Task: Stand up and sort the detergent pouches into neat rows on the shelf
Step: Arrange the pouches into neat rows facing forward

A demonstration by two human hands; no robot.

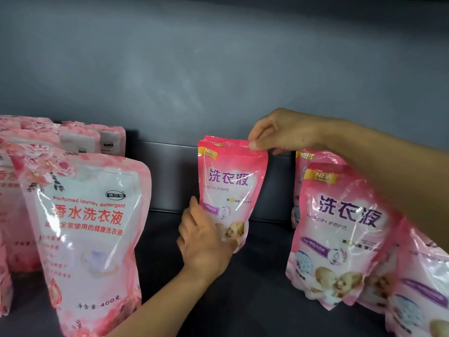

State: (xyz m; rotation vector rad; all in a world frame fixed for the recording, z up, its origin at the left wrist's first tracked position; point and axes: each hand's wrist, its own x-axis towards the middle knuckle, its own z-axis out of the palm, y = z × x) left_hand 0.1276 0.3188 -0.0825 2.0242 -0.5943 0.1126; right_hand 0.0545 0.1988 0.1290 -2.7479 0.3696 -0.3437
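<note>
A pink detergent pouch [230, 183] with purple lettering stands upright in the middle of the dark shelf [262, 300]. My right hand [279, 132] pinches its top right corner. My left hand [204, 242] grips its lower left side near the base. At the left stands a group of pale pink perfumed-detergent pouches, the nearest one [90, 239] large and upright in front. On the right, pink pouches of the same kind as the held one stand together, the front one [340, 234] leaning slightly.
The shelf's grey back wall [218, 69] rises behind everything. A low dark divider [170, 178] runs along the back of the shelf. More pink pouches [422, 288] crowd the lower right corner, under my right forearm.
</note>
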